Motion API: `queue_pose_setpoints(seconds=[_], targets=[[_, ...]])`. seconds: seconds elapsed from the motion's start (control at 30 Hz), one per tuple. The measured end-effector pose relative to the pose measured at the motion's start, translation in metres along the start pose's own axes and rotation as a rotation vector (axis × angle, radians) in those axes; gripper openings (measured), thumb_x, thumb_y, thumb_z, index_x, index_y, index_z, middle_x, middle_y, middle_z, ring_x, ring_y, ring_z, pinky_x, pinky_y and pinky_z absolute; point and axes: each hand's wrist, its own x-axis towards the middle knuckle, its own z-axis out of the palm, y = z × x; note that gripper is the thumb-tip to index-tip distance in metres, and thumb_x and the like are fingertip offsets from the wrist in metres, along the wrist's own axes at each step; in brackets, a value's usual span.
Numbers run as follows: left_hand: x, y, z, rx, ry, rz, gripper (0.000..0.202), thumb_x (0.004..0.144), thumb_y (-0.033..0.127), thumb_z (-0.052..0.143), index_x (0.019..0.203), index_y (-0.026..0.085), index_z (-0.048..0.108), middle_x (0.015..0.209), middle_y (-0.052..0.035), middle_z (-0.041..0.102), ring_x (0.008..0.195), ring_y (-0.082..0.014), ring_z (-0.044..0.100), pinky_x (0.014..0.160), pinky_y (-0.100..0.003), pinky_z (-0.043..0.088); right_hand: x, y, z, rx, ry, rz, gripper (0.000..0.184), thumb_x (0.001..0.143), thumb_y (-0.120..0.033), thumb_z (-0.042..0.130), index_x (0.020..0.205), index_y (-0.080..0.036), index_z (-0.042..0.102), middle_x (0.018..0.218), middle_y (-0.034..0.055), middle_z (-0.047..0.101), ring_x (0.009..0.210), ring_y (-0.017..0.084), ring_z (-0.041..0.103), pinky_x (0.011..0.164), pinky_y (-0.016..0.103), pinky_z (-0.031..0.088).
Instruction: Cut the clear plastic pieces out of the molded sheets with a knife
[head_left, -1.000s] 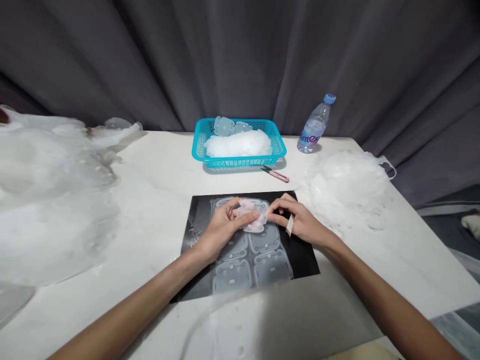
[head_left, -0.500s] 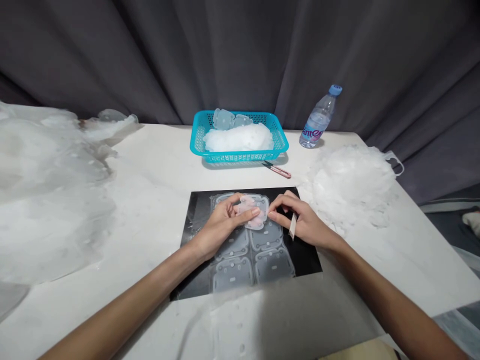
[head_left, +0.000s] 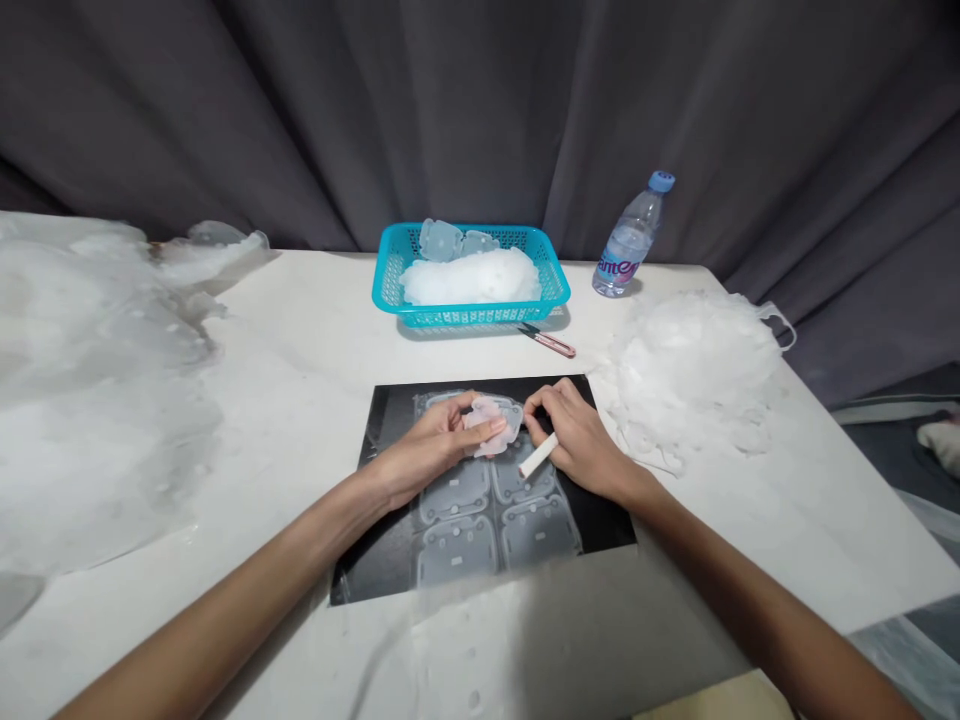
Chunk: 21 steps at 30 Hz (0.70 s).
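My left hand [head_left: 442, 440] is closed on a thin translucent rounded-square plastic piece [head_left: 493, 425], its thumb lying across the front. At the right edge of that piece is my right hand [head_left: 566, 435], thumb and forefinger pinched together. Whether the fingertips grip the piece's edge or a scrap of it, I cannot tell. A short white stick-like tool [head_left: 538, 456] sticks out of the right hand, pointing down to the left; its far part is hidden in the palm. Below both hands, a translucent sheet [head_left: 457, 545] of joined rounded-square pieces lies over a black mat [head_left: 611, 520].
Behind the mat stands a turquoise basket [head_left: 472, 318] holding translucent pieces. Pink-handled thread snips [head_left: 551, 342] lie before it. A water bottle [head_left: 630, 240] stands to its right. A pile of clear scraps [head_left: 697, 370] is at right, a large heap of plastic sheets [head_left: 90, 400] at left.
The piece in my left hand has tilted and turned. My right hand has rolled, so the white stick-like tool swings from near upright to pointing down-left. The view has shifted slightly.
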Motion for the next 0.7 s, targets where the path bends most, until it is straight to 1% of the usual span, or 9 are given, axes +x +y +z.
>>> queue_pose_setpoints(seconds=[0.1,0.23,0.3,0.37,0.43,0.6,0.7], targets=[[0.0,0.0,-0.001,-0.02,-0.022,0.008,0.036,0.079,0.04,0.089,0.099,0.017,0.07,0.09,-0.0035,0.073,0.076,-0.015,0.066,0.072,-0.024,0.05,-0.002,0.002,-0.006,0.14,-0.025,0.038,0.006,0.105,-0.026,0.054,0.102,-0.025,0.06,0.1,0.0063,0.066,0.098,0.024,0.054,0.087,0.04,0.048],[0.002,-0.002,-0.003,-0.059,-0.082,0.005,0.032,0.082,0.037,0.088,0.1,0.016,0.072,0.092,-0.0041,0.07,0.079,-0.0139,0.064,0.075,-0.023,0.05,-0.002,-0.003,-0.018,0.342,-0.016,0.139,0.022,0.109,-0.034,0.049,0.102,-0.025,0.067,0.097,0.0052,0.067,0.099,0.023,0.057,0.092,0.04,0.047],[0.003,-0.002,-0.006,-0.067,-0.106,-0.001,0.03,0.083,0.034,0.088,0.1,0.015,0.073,0.091,-0.0034,0.069,0.08,-0.0127,0.062,0.076,-0.021,0.049,-0.001,-0.008,-0.02,0.403,-0.016,0.166,0.02,0.107,-0.037,0.054,0.101,-0.026,0.07,0.096,0.0044,0.066,0.096,0.022,0.058,0.091,0.039,0.047],[0.004,-0.002,-0.009,-0.061,-0.122,-0.015,0.029,0.083,0.033,0.087,0.101,0.015,0.073,0.091,-0.0031,0.068,0.08,-0.0123,0.062,0.075,-0.02,0.048,-0.001,-0.013,-0.018,0.422,0.001,0.194,0.015,0.101,-0.039,0.065,0.099,-0.026,0.071,0.095,0.0034,0.063,0.091,0.02,0.057,0.087,0.037,0.047],[0.003,-0.002,-0.01,-0.052,-0.129,-0.025,0.031,0.083,0.034,0.088,0.103,0.015,0.073,0.092,-0.0033,0.069,0.079,-0.0123,0.062,0.074,-0.021,0.048,-0.002,-0.018,-0.015,0.438,0.028,0.205,0.013,0.097,-0.039,0.072,0.096,-0.026,0.071,0.093,0.0026,0.062,0.088,0.019,0.056,0.085,0.036,0.047],[0.001,0.001,-0.008,-0.055,-0.146,-0.041,0.034,0.082,0.038,0.088,0.102,0.016,0.071,0.089,-0.0035,0.07,0.077,-0.0125,0.063,0.073,-0.021,0.048,-0.004,-0.022,-0.009,0.459,0.082,0.195,0.008,0.097,-0.033,0.072,0.094,-0.026,0.072,0.09,0.0017,0.061,0.083,0.018,0.054,0.079,0.034,0.047],[0.001,0.002,-0.005,-0.039,-0.149,-0.027,0.036,0.08,0.039,0.089,0.1,0.015,0.071,0.088,-0.0041,0.071,0.076,-0.0135,0.063,0.071,-0.022,0.048,-0.005,-0.022,-0.01,0.44,0.085,0.19,0.008,0.097,-0.034,0.071,0.094,-0.026,0.073,0.088,0.0018,0.06,0.082,0.018,0.054,0.076,0.033,0.047]])
